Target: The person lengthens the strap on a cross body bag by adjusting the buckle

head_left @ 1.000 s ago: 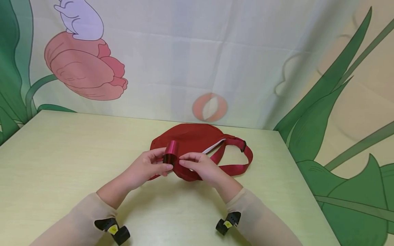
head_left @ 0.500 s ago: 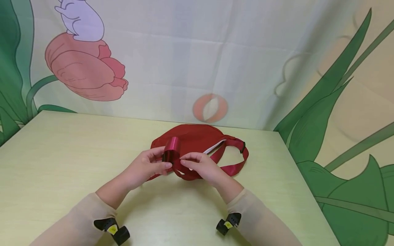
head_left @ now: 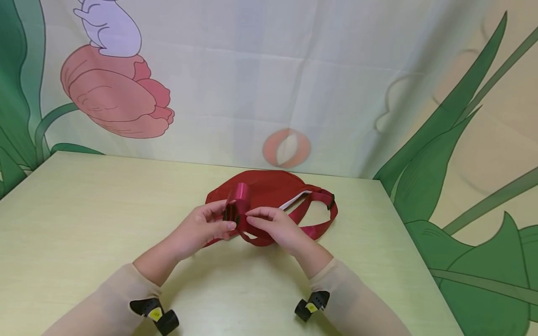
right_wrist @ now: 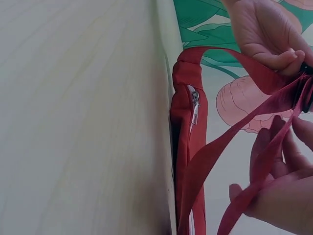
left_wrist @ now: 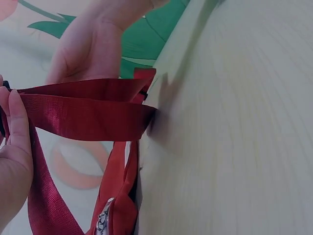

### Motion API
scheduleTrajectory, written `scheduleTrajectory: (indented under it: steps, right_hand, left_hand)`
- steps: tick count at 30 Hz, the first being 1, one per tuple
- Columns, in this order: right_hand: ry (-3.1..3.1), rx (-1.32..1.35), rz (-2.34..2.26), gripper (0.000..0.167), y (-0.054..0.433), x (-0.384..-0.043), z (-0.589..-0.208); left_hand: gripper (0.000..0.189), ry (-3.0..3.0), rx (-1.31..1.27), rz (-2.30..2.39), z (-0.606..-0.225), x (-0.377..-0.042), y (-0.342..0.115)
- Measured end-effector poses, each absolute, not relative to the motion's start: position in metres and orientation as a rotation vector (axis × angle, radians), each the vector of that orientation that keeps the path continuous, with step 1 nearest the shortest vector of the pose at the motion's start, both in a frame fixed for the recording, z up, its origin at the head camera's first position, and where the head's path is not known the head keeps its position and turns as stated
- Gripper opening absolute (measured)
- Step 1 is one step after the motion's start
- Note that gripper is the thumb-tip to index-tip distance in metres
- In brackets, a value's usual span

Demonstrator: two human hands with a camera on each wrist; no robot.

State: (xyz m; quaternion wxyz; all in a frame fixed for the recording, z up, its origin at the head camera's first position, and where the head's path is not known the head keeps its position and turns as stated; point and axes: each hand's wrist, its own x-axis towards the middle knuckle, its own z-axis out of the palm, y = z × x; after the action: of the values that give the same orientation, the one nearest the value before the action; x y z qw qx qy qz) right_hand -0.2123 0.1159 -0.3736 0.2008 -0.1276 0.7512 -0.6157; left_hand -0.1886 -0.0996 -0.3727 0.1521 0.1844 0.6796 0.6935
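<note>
A red waist bag (head_left: 271,182) lies near the table's back edge. Its dark red strap (head_left: 241,192) rises in a loop between the two hands. My left hand (head_left: 197,233) grips the strap at a black plastic buckle (right_wrist: 307,85), which the fingers partly hide. Just right of it, my right hand (head_left: 275,226) pinches the strap between thumb and fingertips. In the left wrist view, folded lengths of strap (left_wrist: 93,115) stretch out from the fingers above the tabletop. A zip pull (right_wrist: 195,110) shows on the bag's side in the right wrist view.
The pale wooden table (head_left: 105,200) extends around the bag. Behind it hangs a printed cloth (head_left: 218,93) with a tulip and leaves. At the bag's right, another strap loop (head_left: 332,219) with a small black slider (head_left: 331,201) lies on the table.
The strap loop above my left hand has risen and shifted slightly right. The loop at the bag's right has drawn in leftward. Both hands have stayed nearly in place.
</note>
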Motion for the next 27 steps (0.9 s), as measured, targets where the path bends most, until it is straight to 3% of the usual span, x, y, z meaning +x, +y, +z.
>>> scheduleTrajectory:
  steps: [27]
  right_hand:
    - [1.987, -0.319, -1.82, 0.026, 0.113, -0.2119, -0.373]
  left_hand:
    - [0.053, 1.859, 0.517, 2.028, -0.378, -0.1899, -0.0937]
